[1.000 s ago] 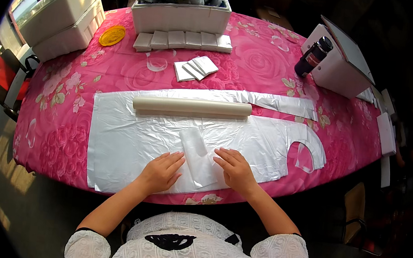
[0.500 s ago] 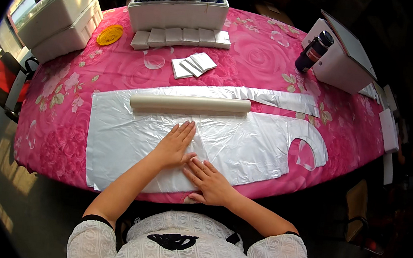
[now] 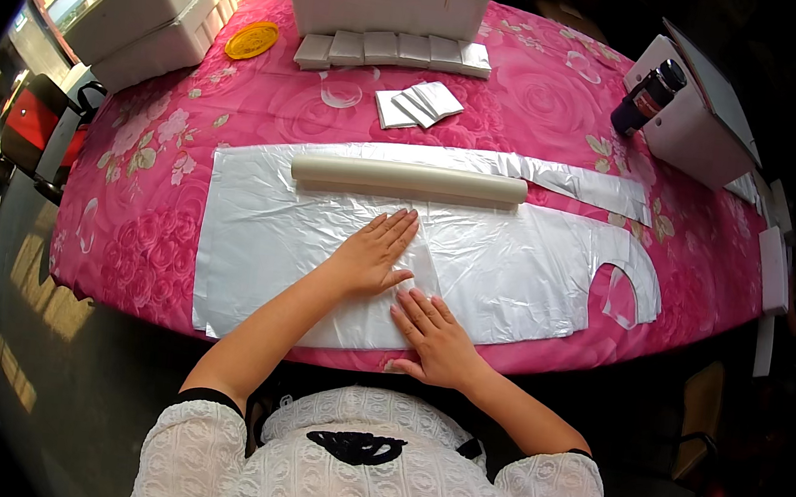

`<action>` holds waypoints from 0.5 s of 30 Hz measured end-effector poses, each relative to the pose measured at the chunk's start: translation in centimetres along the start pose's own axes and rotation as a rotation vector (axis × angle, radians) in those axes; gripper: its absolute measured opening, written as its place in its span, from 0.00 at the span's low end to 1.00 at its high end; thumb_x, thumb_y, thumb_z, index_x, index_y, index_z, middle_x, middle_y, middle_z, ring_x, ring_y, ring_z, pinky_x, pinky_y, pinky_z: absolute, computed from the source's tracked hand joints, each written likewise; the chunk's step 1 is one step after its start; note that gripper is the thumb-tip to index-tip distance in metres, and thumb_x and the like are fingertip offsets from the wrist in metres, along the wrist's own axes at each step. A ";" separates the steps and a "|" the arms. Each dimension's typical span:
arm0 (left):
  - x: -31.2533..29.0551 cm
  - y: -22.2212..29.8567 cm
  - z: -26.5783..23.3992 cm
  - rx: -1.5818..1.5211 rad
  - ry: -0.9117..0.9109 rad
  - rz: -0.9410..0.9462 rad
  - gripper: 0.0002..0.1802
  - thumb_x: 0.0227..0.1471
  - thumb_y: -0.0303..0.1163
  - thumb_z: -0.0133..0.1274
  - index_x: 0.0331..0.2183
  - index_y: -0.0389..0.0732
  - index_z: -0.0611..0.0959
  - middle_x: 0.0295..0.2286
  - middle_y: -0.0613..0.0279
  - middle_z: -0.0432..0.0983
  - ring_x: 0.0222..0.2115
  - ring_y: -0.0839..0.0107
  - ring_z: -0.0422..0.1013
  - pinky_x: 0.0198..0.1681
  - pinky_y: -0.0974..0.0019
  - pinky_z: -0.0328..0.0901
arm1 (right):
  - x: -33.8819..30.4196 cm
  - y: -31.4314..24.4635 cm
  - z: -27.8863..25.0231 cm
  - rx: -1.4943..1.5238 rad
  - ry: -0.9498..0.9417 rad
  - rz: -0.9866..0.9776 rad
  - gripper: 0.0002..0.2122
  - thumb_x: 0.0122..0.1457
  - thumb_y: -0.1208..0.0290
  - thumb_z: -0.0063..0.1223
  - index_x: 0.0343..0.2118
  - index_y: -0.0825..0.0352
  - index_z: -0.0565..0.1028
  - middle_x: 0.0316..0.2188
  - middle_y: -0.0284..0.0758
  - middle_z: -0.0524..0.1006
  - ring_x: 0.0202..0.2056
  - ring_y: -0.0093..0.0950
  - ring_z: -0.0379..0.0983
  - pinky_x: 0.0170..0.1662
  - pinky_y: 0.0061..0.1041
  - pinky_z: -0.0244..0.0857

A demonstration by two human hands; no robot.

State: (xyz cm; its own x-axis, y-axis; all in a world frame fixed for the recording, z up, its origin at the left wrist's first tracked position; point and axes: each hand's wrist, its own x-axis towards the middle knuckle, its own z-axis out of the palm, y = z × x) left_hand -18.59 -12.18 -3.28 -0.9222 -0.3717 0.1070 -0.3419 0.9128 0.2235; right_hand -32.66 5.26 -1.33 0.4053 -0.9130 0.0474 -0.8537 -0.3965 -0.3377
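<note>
A thin, shiny white plastic apron [image 3: 531,261] lies spread flat on the table, its neck loop at the right end and a long strip along its far side. My left hand [image 3: 377,249] rests palm down on the middle of the apron, fingers stretched toward the far side. Closer to me, my right hand [image 3: 441,344] lies flat near the apron's front edge, fingers apart, just beside the left thumb. A crease runs through the plastic between the hands. Just beyond my left fingertips, a pale roll [image 3: 409,180] lies lengthwise across the apron.
A pink flowered tablecloth [image 3: 133,213] covers the table. Farther back are small white folded packets [image 3: 419,105], a row of similar packets [image 3: 398,49] and a white foam box [image 3: 392,10]. A yellow dish [image 3: 251,40] sits at left, a dark flask [image 3: 649,97] at right.
The whole view has shifted, so the table appears farther right and higher. My hands stay flat on the apron; a slightly wider gap shows between the left thumb and right fingers.
</note>
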 end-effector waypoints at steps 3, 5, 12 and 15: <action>-0.1 -0.1 0.2 0.004 0.033 -0.008 0.42 0.52 0.54 0.40 0.57 0.32 0.54 0.58 0.47 0.46 0.60 0.57 0.43 0.62 0.58 0.39 | -0.5 1.0 -1.0 0.094 0.065 -0.046 0.33 0.52 0.51 0.48 0.55 0.70 0.59 0.59 0.45 0.54 0.61 0.40 0.47 0.62 0.38 0.39; -0.3 0.3 -0.5 -0.107 0.197 -0.028 0.38 0.50 0.46 0.48 0.55 0.31 0.58 0.57 0.46 0.48 0.59 0.54 0.46 0.61 0.58 0.43 | -0.6 1.9 -2.4 0.102 0.114 -0.069 0.29 0.50 0.59 0.53 0.53 0.70 0.61 0.57 0.45 0.57 0.58 0.41 0.52 0.59 0.38 0.46; -4.8 6.2 -1.9 -0.371 0.307 0.140 0.17 0.41 0.28 0.57 0.37 0.36 0.77 0.43 0.54 0.70 0.43 0.58 0.68 0.47 0.60 0.63 | -0.3 4.9 -4.4 0.142 0.041 -0.107 0.28 0.48 0.63 0.54 0.52 0.70 0.63 0.55 0.44 0.59 0.56 0.39 0.57 0.57 0.35 0.52; -6.2 7.6 -0.3 -0.270 0.368 0.257 0.09 0.38 0.27 0.57 0.28 0.37 0.79 0.34 0.61 0.75 0.34 0.64 0.71 0.42 0.62 0.66 | 0.1 5.0 -3.7 0.038 0.027 -0.172 0.28 0.50 0.61 0.52 0.52 0.70 0.62 0.55 0.43 0.61 0.55 0.38 0.58 0.57 0.33 0.53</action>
State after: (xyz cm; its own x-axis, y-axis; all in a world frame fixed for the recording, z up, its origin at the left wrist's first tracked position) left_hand -15.43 -2.99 -1.94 -0.8291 -0.2210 0.5135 -0.0098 0.9242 0.3818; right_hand -38.13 2.84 0.48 0.5348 -0.8345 0.1326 -0.7594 -0.5435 -0.3577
